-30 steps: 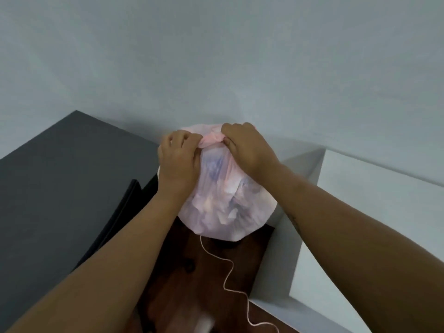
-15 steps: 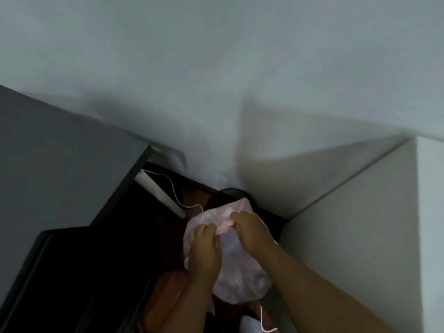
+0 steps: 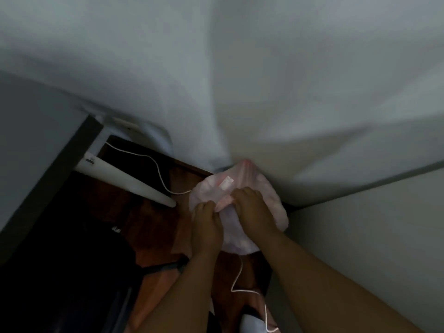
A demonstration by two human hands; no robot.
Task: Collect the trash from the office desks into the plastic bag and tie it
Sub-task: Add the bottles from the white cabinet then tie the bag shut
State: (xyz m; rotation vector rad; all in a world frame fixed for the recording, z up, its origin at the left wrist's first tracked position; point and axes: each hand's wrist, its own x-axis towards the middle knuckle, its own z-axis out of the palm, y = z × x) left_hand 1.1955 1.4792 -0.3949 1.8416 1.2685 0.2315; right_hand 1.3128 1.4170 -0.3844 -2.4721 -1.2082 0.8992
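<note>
Plastic bag [image 3: 269, 200] lower than before, both hands' fingers [image 3: 211, 207] pinching its neck.

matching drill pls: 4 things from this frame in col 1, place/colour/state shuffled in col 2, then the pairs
Column 1
1. plastic bag
2. left hand
3. white cable
4. desk leg

Column 2
A. pale, slanting down from under the dark-edged desktop at left
B. thin, looping over the dark floor toward the bag
C. pinkish, translucent, full, gathered at the neck by both hands
D. closed on the bag's neck, just left of the right hand

Pairs: 1-C, 2-D, 3-B, 4-A
</note>
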